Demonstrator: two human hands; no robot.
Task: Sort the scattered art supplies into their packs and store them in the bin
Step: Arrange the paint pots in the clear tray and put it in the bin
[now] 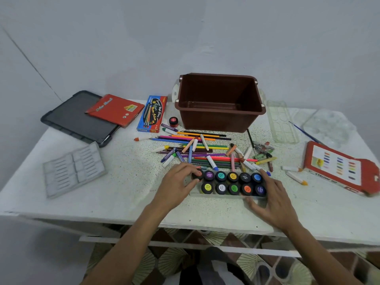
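Observation:
A clear paint tray [218,194] near the table's front holds two rows of black paint pots with coloured lids. My left hand [178,182] grips a black pot [197,174] at the tray's top-left corner. My right hand [271,200] rests spread on the tray's right end. Behind the tray lies a heap of coloured pencils [197,138] and crayons [211,162]. A loose red-lidded pot [173,121] stands beside the empty brown bin [220,103]. A blue pencil box [153,114] and a red pack [116,110] lie to the left.
A dark lid [70,120] and a grey crayon insert [74,168] lie at the left. At the right are a clear tray lid [282,122], a paintbrush [304,132], a clear palette [327,126] and a red oil pastel box [339,167].

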